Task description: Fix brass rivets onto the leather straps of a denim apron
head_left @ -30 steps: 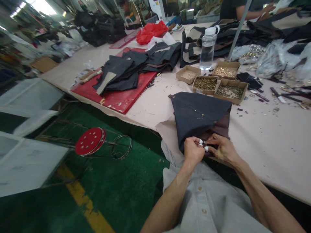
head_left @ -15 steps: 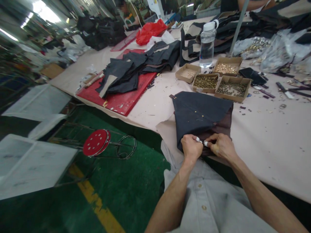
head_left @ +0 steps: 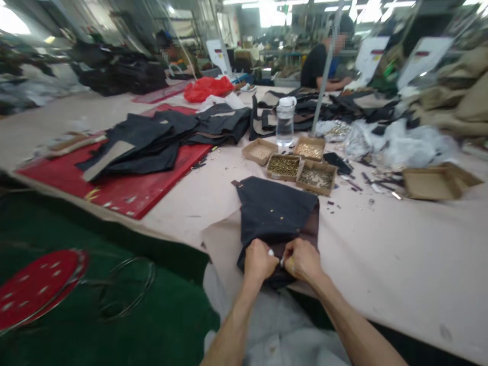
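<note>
A dark navy fabric piece (head_left: 272, 203) with a brown underside lies at the table's near edge. A few small gold-coloured metal dots show on its face. My left hand (head_left: 259, 260) is closed on the near part of this fabric. Close by on the right, my right hand (head_left: 303, 260) is also closed, pinching the fabric where the brown side shows. White wrapping covers fingertips on both hands. Between the fingertips, any small part is too hidden to make out.
Beyond the fabric, several cardboard boxes (head_left: 315, 189) hold small metal fittings, with a water bottle (head_left: 285, 124) behind. Dark fabric pieces (head_left: 148, 145) lie on a red board (head_left: 131, 206) at left. A red stool (head_left: 34, 292) stands below. A person (head_left: 314, 66) sits across the table.
The view has swung up and to the right, bringing the person opposite and an open cardboard box into sight. Both hands stay closed at the fabric's near part, close together.
</note>
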### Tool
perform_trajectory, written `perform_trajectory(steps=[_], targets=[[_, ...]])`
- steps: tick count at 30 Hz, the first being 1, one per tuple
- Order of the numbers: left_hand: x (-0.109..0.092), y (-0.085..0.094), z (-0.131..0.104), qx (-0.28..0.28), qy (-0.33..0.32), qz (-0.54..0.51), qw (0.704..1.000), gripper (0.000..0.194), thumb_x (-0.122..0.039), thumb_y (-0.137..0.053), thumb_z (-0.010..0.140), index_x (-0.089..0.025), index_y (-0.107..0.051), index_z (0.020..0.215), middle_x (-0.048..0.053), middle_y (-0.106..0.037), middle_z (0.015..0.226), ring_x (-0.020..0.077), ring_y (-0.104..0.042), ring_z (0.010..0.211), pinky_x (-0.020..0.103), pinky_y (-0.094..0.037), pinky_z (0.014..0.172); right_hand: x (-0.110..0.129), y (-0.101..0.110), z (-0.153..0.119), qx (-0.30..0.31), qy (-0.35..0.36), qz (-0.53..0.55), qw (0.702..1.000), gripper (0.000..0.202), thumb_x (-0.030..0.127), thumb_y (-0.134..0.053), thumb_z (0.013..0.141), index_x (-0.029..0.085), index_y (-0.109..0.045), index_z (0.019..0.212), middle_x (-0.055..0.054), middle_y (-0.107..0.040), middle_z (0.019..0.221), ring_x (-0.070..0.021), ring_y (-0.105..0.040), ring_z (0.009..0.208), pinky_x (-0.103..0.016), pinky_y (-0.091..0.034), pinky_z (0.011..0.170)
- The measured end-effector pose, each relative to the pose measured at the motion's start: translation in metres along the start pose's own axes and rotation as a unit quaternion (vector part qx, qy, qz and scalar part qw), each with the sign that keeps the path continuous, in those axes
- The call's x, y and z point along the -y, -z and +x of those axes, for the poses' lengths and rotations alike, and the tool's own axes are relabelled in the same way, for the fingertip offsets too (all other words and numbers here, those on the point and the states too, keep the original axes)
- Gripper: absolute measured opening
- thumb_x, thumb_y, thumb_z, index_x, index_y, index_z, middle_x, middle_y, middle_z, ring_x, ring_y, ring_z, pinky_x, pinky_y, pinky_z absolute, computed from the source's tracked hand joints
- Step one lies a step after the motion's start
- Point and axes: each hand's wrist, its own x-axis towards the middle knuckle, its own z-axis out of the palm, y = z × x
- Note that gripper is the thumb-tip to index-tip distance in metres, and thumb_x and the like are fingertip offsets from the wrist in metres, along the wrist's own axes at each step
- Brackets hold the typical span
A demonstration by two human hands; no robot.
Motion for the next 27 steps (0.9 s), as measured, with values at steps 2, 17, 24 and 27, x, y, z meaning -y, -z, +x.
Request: perform_trajectory(steps=[2, 17, 24, 27], targets=[[0.0, 0.002, 0.011, -0.002, -0.028, 0.032, 0.999, 0.016, -0.013, -0.068, 0.064, -0.015, -0.074, 0.079, 0.014, -0.077, 0.087, 0.0228, -0.071, 0.079, 0.026, -0.045, 0.066, 0.007, 0.006, 0.003, 0.001, 0.01, 0.001, 1.0, 0.027, 0.04, -0.067, 0.095, 0.019, -0.068, 0.111, -0.006, -0.069, 0.108, -0.0198, -0.067, 0.094, -0.033, -0.056, 0.079], [0.017, -0.001, 0.01, -0.019, -0.093, -0.017, 0.995, 0.015, -0.01, -0.057, 0.073, -0.023, -0.063, 0.077, 0.004, -0.068, 0.069, 0.0205, -0.066, 0.07, 0.028, -0.036, 0.065, -0.15, 0.156, 0.067, -0.283, -0.037, 0.051, 0.957, 0.03, 0.036, -0.06, 0.075, 0.014, -0.075, 0.089, -0.006, -0.071, 0.071, -0.0193, -0.063, 0.064, -0.027, -0.047, 0.061], [0.019, 0.0, 0.018, 0.009, -0.079, -0.04, 0.996, 0.015, -0.009, -0.057, 0.073, -0.024, -0.061, 0.074, -0.001, -0.062, 0.06, 0.0179, -0.064, 0.067, 0.025, -0.035, 0.063, -0.211, 0.239, 0.105, -0.358, -0.13, -0.062, 0.923, 0.034, 0.03, -0.059, 0.072, 0.01, -0.077, 0.093, -0.011, -0.075, 0.082, -0.0234, -0.067, 0.077, -0.028, -0.045, 0.067], [0.02, -0.001, 0.02, 0.013, -0.077, -0.039, 0.996, 0.015, -0.01, -0.057, 0.073, -0.024, -0.061, 0.074, -0.002, -0.061, 0.059, 0.0182, -0.064, 0.067, 0.025, -0.035, 0.063, -0.212, 0.246, 0.119, -0.328, -0.128, -0.088, 0.932, 0.027, 0.029, -0.063, 0.072, 0.012, -0.078, 0.086, -0.009, -0.074, 0.076, -0.0213, -0.066, 0.075, -0.026, -0.043, 0.065]])
